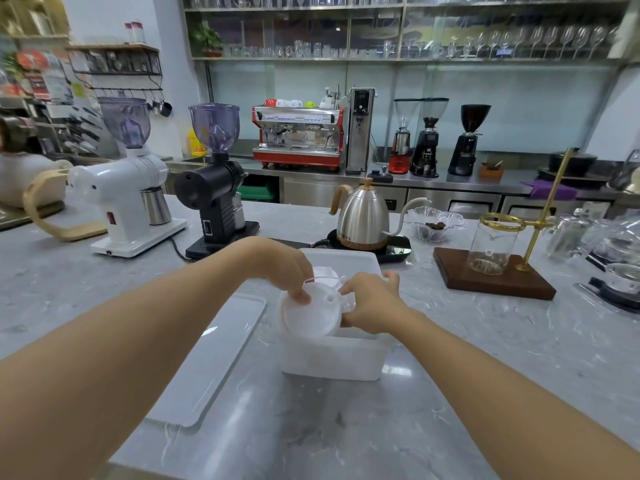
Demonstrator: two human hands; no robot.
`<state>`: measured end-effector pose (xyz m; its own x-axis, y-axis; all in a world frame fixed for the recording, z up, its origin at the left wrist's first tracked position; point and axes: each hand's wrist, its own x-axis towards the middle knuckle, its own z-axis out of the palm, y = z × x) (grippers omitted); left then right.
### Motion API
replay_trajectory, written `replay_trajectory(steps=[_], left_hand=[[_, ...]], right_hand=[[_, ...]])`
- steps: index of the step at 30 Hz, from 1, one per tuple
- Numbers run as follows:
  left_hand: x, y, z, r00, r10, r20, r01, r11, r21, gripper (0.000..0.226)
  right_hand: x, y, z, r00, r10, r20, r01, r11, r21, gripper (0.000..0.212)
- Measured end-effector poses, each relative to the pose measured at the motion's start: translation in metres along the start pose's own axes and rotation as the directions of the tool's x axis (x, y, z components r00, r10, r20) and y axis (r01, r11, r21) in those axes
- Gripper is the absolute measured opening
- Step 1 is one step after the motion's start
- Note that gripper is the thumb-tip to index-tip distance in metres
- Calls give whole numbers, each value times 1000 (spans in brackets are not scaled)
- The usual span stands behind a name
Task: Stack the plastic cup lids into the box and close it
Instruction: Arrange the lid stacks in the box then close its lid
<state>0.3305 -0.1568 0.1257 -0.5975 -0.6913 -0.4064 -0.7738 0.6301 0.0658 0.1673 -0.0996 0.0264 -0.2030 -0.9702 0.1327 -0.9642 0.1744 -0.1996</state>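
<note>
Plastic cup lids (308,315), a nested stack tilted on edge, sit over the near-left corner of the open white box (332,358), pinched at the top rim by the left hand (287,268) and gripped at the right edge by the right hand (372,303). Stack's axis points toward the camera, box cavity directly below and behind, both hands equally close. Box lid (211,358) lies flat just left; lid count and box contents are hidden, translucent and blurred.

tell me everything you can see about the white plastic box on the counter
The box is a translucent white plastic tub, rectangular with rounded corners, standing upright and open on the grey marble counter. Both hands, left hand and right hand, hold cup lids over its opening. Its flat lid lies beside it.
</note>
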Motion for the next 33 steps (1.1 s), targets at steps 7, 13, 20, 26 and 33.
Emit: replay_trajectory(steps=[7, 13, 20, 26, 33], left_hand=[[9, 5, 3, 995, -22, 95, 2, 979, 204, 73], [13, 12, 2, 993, -17, 118, -21, 948, 317, 69], [25, 15, 14, 988, -27, 150, -32, 926, 376, 60], [33, 12, 14, 980, -17, 199, 4, 998, 65, 47], [47, 13, 30, 989, -84, 125, 85, 996, -1, 87]], right_hand=[[-2, 3, 0, 1000, -18, -5, 18, 1000, -1, 64], [-1, 2, 2, 1000, -30, -1, 30, 1000, -7, 54], [-3, 1, -1, 999, -27, 24, 28, 999, -25, 54], [-3, 0, -1, 999, -35, 33, 37, 998, -47, 51], [-3, 0, -1, 999, -42, 26, 44, 997, -69, 50]])
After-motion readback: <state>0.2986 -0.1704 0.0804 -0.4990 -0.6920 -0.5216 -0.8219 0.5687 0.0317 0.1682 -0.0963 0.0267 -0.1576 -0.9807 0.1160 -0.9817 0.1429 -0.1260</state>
